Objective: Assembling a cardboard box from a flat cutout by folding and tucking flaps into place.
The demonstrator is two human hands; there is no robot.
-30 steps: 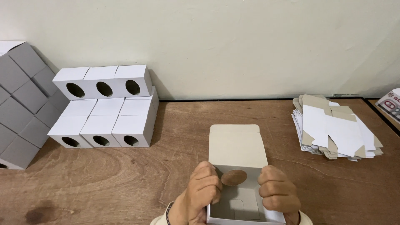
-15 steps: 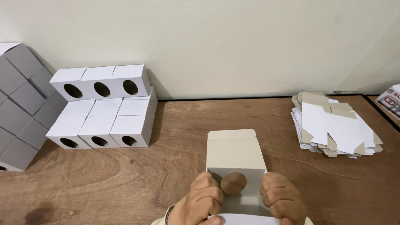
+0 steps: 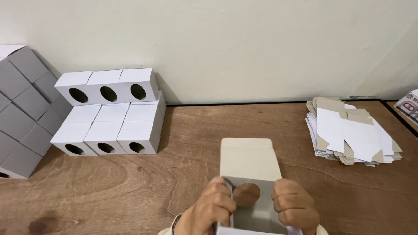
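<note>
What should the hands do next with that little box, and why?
Probably fold the open top flap down and tuck it in. The small white cardboard box with a round hole is gripped on both sides by the left hand and right hand, but its lid stands open.

finished boxes: white ones with round holes sat stacked in rows at the bench's back-left, against the wall
grey boxes: piled at the far left edge
flat blanks: messy stack near the back-right corner
</note>
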